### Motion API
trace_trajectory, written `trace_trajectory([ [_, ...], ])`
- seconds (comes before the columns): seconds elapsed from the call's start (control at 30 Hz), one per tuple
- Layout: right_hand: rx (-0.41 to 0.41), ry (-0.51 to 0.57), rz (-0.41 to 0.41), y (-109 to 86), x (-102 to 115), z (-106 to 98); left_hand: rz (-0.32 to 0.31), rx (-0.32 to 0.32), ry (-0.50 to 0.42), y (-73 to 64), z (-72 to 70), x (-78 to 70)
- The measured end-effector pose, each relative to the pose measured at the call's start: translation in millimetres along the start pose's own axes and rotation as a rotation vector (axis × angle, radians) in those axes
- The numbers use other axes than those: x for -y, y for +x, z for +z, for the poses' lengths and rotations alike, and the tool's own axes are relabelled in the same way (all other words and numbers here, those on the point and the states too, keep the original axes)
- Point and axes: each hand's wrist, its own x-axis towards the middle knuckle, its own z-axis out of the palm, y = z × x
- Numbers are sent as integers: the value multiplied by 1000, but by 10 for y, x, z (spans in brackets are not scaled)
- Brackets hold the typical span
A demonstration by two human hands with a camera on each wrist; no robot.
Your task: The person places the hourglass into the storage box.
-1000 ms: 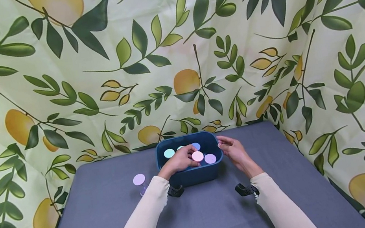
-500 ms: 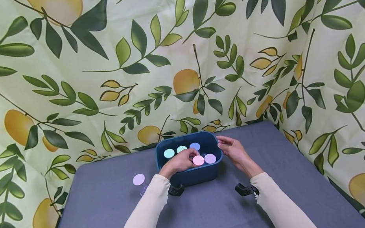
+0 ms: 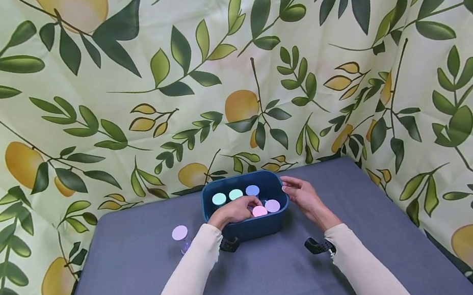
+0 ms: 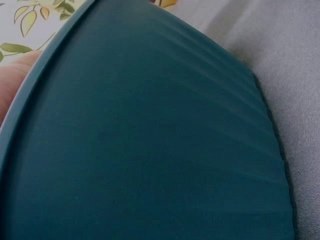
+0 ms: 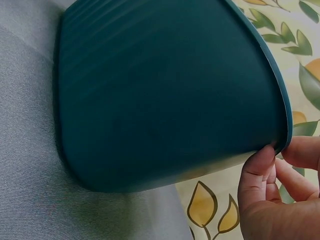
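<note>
My left hand (image 3: 239, 209) reaches over the front rim of a dark blue plastic bin (image 3: 249, 228). Its fingers are curled at a pink-lidded jar (image 3: 259, 211) low inside the front of the bin; the jar's body is hidden. In the left wrist view the bin's wall (image 4: 150, 125) fills most of the picture, and only a bit of finger shows past the rim. My right hand (image 3: 303, 196) holds the bin's right rim, thumb against the outer wall and index finger at the edge, as the right wrist view shows with the hand (image 5: 280, 190) at the corner.
Other lidded jars stand in the bin: two with mint lids, (image 3: 219, 199) one with a blue lid (image 3: 252, 190) and one with a lilac lid (image 3: 272, 206). A lilac-lidded clear jar (image 3: 180, 233) stands on the grey-covered table (image 3: 267, 282), left of the bin. A lemon-print cloth (image 3: 209, 95) hangs behind.
My left hand has lowered the pink-lidded jar deeper into the bin, so its lid sits beside the lilac one. The right hand and the bin have stayed put.
</note>
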Motion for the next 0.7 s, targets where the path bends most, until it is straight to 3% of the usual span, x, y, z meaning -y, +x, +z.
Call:
trace_trajectory([
  [0.47,-7,-4,-4,4,-3,10,-38,10,25,-31,-4,-18],
  [0.7,-7,7,-11,4,-15,2,-19,-13,43,-34,-4,-4],
])
